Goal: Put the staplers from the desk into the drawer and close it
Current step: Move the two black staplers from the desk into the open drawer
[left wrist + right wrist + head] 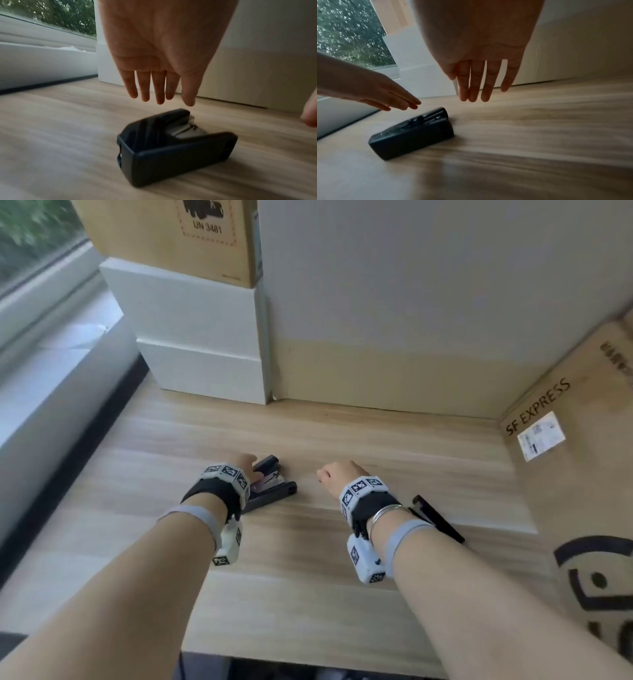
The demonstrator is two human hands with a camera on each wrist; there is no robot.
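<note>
A black stapler [272, 486] lies on its side on the wooden desk [376, 440], its metal staple channel showing. My left hand [245, 465] hovers just above its far end with straight fingers and does not touch it; in the left wrist view the left hand [161, 93] hangs a little above the stapler [176, 146]. My right hand [337, 475] floats empty over bare desk to the right of the stapler, and its fingers [485, 86] are straight. A second long black object [440, 522], partly hidden by my right wrist, lies on the desk. No drawer is in view.
Stacked white boxes [202, 337] with a cardboard box [171, 234] on top stand at the back left. A big SF Express carton [582, 474] bounds the right side, and a grey panel [411, 302] the back. A window ledge [51, 405] runs along the left edge.
</note>
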